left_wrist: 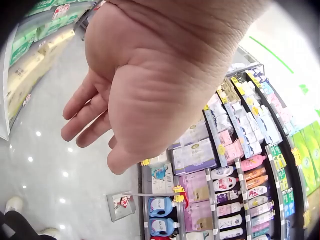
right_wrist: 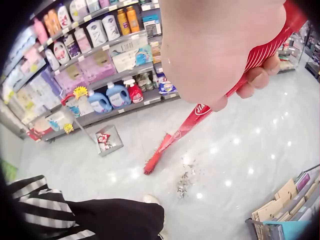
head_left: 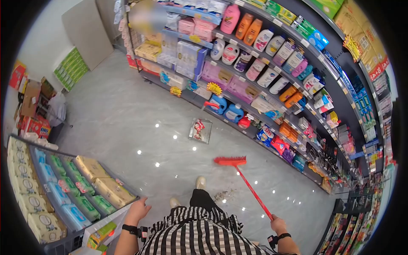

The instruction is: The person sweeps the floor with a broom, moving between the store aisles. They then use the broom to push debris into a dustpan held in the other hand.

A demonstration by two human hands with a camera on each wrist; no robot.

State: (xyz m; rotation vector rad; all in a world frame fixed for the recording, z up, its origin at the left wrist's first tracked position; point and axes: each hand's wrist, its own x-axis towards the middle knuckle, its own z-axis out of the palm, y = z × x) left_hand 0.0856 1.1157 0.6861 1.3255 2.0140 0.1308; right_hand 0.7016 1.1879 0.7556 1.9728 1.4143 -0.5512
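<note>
Shop floor (head_left: 127, 119) glossy | right hand (head_left: 278, 224) is gripping broom (head_left: 248, 187), fingers curled round the handle, head ahead-left of it | left hand (head_left: 138, 210) is hanging open, holding nothing | risk: one-handed stroke scattering debris (head_left: 221, 195) nearer the hand, missing dustpan (head_left: 200, 130) beyond

Count: one red broom (head_left: 238, 170), centre frame; one clear dustpan (head_left: 200, 130) above it; two blue detergent jugs (head_left: 233, 112), upper centre; two white shoes (head_left: 200, 182), lower centre; one debris pile (head_left: 221, 195) beside them.
</note>
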